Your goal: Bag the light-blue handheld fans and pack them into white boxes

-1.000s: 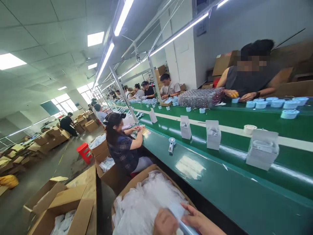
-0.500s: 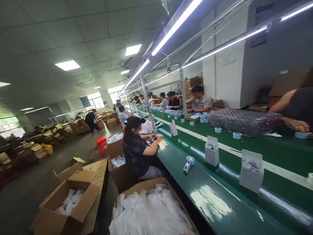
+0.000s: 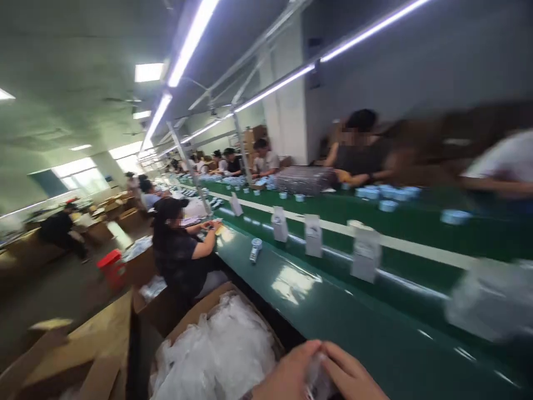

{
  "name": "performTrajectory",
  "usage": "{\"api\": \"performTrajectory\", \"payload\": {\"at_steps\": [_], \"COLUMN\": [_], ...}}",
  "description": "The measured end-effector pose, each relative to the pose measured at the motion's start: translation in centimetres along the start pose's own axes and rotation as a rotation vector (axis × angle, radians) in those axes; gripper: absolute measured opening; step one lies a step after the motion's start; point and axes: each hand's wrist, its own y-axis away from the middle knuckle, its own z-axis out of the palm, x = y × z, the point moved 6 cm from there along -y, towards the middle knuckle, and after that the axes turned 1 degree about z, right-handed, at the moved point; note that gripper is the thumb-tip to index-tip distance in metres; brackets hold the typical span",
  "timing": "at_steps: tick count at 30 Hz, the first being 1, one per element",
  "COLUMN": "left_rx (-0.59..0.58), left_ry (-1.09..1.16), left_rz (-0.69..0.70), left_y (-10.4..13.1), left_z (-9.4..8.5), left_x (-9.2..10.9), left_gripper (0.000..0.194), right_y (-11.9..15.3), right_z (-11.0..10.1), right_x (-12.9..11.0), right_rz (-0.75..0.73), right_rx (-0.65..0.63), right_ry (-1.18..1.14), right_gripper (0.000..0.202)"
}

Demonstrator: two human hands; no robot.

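Observation:
At the bottom edge, my left hand (image 3: 287, 373) and my right hand (image 3: 353, 373) are close together, fingertips nearly meeting. Between them is a clear, shiny piece that looks like plastic wrapping (image 3: 317, 376); blur and the frame edge hide most of it. Both hands have their fingers closed around it. To their left stands a carton (image 3: 177, 328) heaped with clear plastic bags (image 3: 233, 344). Farther along the green bench (image 3: 287, 311) lies a small white and light-blue handheld device (image 3: 255, 250) with a round head.
White open-topped boxes (image 3: 313, 236) stand in a row on the green conveyor (image 3: 416, 244). A co-worker (image 3: 179, 250) sits ahead on the left; others work across the belt near light-blue round parts (image 3: 387, 194). Cartons (image 3: 95, 339) and a red bin (image 3: 111, 268) are at left.
The view has swung to the right. Both of my hands have come into sight at the bottom, holding the clear piece. More white boxes and co-workers across the belt now show.

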Motion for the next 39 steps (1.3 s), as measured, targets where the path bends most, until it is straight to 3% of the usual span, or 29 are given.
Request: {"api": "performTrajectory", "payload": {"at_steps": [1, 3, 5, 7, 9, 10, 11, 13, 15, 18, 20, 23, 28, 31, 35, 39], "left_rx": [-0.023, -0.026, -0.039, -0.050, -0.006, 0.040, 0.093, 0.173, 0.189, 0.166, 0.151, 0.149, 0.142, 0.135, 0.163, 0.059], "left_ry": [-0.085, -0.173, -0.163, -0.067, 0.103, 0.197, 0.284, 0.398, 0.433, 0.451, 0.469, 0.481, 0.495, 0.545, 0.495, 0.071], "left_rz": [0.028, 0.070, 0.116, 0.111, 0.006, -0.064, -0.124, -0.177, -0.167, -0.171, -0.185, -0.209, -0.193, -0.134, 0.149, 0.434], "left_y": [-0.5, -2.2, -4.5, -6.7, -8.4, -8.9, -9.4, -10.2, -11.1, -12.5, -13.2, -13.9, -15.4, -16.9, -18.7, -19.4], "left_z": [0.3, 0.6, 1.1, 2.0, 2.6, 2.7, 2.8, 2.8, 2.9, 3.7, 4.7, 6.2, 6.7, 5.8, 5.4, 7.3], "left_x": [0.9, 2.0, 2.5, 2.3, 1.6, 1.3, 1.1, 1.3, 2.0, 3.1, 3.5, 4.0, 5.6, 8.3, 13.4, 15.8], "left_gripper": [0.096, 0.075, 0.050, 0.032, 0.034, 0.040, 0.045, 0.050, 0.049, 0.049, 0.051, 0.051, 0.047, 0.046, 0.041, 0.019], "right_y": [0.3, 0.4, 0.1, 0.3, 2.0, 3.5, 5.8, 10.1, 13.8, 16.7, 17.0, 16.4, 14.5, 11.5, 6.9, 4.2], "right_z": [-0.1, -0.9, -2.6, -5.5, -11.1, -15.1, -19.9, -27.6, -33.4, -37.4, -37.9, -37.6, -35.4, -31.9, -25.5, -20.6], "right_x": [-0.2, 0.0, 0.8, 2.2, 4.6, 6.1, 7.7, 11.4, 15.5, 20.7, 22.8, 24.0, 21.8, 18.3, 13.6, 13.3], "right_rz": [-0.009, 0.029, 0.068, 0.092, 0.159, 0.224, 0.329, 0.503, 0.705, 0.924, 0.967, 0.939, 0.745, 0.467, -0.059, -0.213], "right_rx": [0.007, 0.099, 0.183, 0.188, 0.314, 0.453, 0.692, 0.900, 0.977, 0.907, 0.818, 0.715, 0.622, 0.648, 0.836, 0.886], "right_ry": [-0.080, -0.161, -0.205, -0.204, -0.056, 0.072, 0.270, 0.385, 0.440, 0.472, 0.500, 0.560, 0.614, 0.630, 0.589, 0.529], "right_gripper": [0.031, 0.025, 0.019, 0.020, 0.026, 0.029, 0.031, 0.040, 0.055, 0.063, 0.055, 0.036, 0.011, 0.014, 0.037, 0.067]}}
